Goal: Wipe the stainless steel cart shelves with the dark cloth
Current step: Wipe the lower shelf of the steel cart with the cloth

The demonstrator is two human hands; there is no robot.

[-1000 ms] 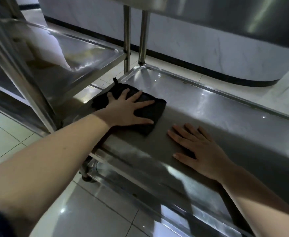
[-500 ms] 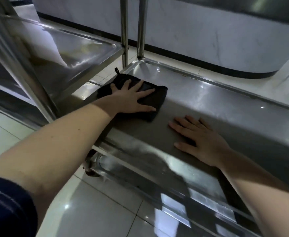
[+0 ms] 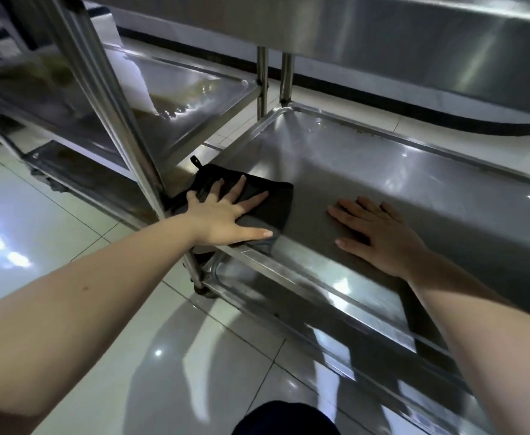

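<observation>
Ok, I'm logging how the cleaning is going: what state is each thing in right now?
shelf: bare shiny metal; wet or dry cannot be told.
cloth: folded, lying flat at the shelf's near left corner.
left hand: open, fingers spread, pressing on the cloth.
right hand: open, flat on the bare shelf, apart from the cloth.

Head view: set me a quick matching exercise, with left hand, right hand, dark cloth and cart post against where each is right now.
Things:
1 left hand
2 right hand
3 dark cloth
4 cart post

Places:
A flat on the bare shelf
B rising from the shelf's near left corner
C spread flat on the cloth
D at the shelf's left end, under a hand

Pairs: 1-C; 2-A; 3-D; 4-B
</observation>
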